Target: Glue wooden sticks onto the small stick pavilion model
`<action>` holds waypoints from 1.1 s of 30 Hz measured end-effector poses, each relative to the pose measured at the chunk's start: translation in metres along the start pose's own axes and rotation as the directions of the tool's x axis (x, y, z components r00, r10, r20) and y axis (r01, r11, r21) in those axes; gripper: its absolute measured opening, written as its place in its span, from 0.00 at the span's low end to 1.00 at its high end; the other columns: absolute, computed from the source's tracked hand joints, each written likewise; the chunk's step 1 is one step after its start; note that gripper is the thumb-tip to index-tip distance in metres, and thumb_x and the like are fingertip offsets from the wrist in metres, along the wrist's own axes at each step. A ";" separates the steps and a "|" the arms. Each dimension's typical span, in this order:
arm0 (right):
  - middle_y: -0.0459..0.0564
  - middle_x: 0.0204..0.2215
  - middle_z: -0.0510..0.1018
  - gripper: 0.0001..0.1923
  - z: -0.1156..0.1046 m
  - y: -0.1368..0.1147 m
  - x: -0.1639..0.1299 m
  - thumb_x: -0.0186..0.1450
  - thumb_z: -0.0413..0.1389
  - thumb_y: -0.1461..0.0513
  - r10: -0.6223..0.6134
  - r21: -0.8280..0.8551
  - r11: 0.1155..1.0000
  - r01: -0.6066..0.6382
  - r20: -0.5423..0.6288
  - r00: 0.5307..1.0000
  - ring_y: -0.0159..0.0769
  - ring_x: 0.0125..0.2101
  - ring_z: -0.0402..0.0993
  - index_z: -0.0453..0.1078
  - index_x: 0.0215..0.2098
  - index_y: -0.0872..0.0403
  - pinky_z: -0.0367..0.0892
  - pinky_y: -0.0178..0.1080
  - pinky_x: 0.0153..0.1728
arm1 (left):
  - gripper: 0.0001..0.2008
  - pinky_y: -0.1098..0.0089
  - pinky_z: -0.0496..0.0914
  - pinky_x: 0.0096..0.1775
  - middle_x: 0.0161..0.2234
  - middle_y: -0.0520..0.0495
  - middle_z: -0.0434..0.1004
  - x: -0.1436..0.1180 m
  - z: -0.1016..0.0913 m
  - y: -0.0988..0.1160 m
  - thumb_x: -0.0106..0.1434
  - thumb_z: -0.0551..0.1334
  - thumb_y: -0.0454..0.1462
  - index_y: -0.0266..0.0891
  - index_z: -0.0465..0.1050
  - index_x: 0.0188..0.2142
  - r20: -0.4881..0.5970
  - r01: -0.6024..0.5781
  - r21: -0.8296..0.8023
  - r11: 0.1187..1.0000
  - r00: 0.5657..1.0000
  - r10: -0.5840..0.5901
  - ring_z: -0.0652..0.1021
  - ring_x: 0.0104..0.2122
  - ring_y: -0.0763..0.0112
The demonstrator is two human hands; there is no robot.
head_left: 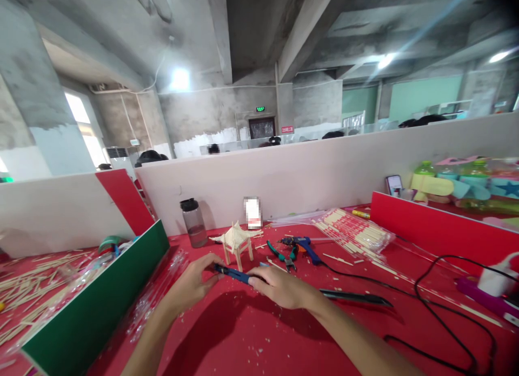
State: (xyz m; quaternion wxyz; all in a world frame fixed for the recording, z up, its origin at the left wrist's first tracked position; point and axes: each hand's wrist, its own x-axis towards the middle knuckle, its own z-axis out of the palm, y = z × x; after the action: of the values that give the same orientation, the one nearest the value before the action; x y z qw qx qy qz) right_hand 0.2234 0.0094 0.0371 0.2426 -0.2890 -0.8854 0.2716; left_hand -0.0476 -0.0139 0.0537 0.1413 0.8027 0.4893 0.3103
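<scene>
My left hand and my right hand both hold a dark blue utility knife, one at each end, low over the red table. Just behind the knife stands a small pavilion model built of wooden sticks, with legs and a peaked roof. Green-handled pliers and a blue glue gun lie to the right of the model. A black flat tool lies beside my right wrist.
A clear bottle with a black cap stands behind the model. Packs of wooden sticks lie at the back right. A black cable loops over the right side. A green divider and a red divider flank the table; loose sticks lie beyond the green one.
</scene>
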 end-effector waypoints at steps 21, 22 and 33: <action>0.53 0.37 0.83 0.25 0.023 0.005 -0.001 0.77 0.36 0.55 0.080 -0.325 0.941 -0.097 -0.065 0.995 0.43 0.39 0.78 0.73 0.41 0.54 0.60 0.38 0.37 | 0.07 0.66 0.69 0.44 0.42 0.46 0.79 -0.001 0.003 -0.004 0.66 0.59 0.37 0.43 0.72 0.43 0.065 0.003 0.099 0.995 0.998 -0.009 0.77 0.41 0.62; 0.53 0.37 0.83 0.25 0.025 0.005 0.000 0.77 0.36 0.55 0.084 -0.339 0.935 -0.106 -0.079 0.993 0.43 0.39 0.78 0.73 0.40 0.54 0.60 0.38 0.36 | 0.07 0.65 0.69 0.44 0.42 0.45 0.79 -0.001 0.003 -0.005 0.66 0.59 0.37 0.43 0.72 0.43 0.063 0.002 0.101 0.995 0.998 -0.009 0.77 0.41 0.61; 0.57 0.34 0.83 0.28 0.032 0.001 0.004 0.77 0.34 0.57 0.093 -0.468 0.875 -0.122 -0.085 0.992 0.44 0.35 0.79 0.75 0.40 0.56 0.61 0.38 0.35 | 0.07 0.65 0.69 0.43 0.41 0.46 0.80 0.000 0.007 -0.012 0.65 0.58 0.37 0.43 0.73 0.41 0.108 0.011 0.142 0.990 0.994 -0.027 0.77 0.39 0.62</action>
State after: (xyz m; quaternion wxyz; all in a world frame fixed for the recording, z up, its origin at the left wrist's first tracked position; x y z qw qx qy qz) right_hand 0.2021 0.0017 0.0139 0.1755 -0.3962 -0.8997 0.0519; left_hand -0.0512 -0.0072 0.0418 0.1136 0.8219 0.5092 0.2289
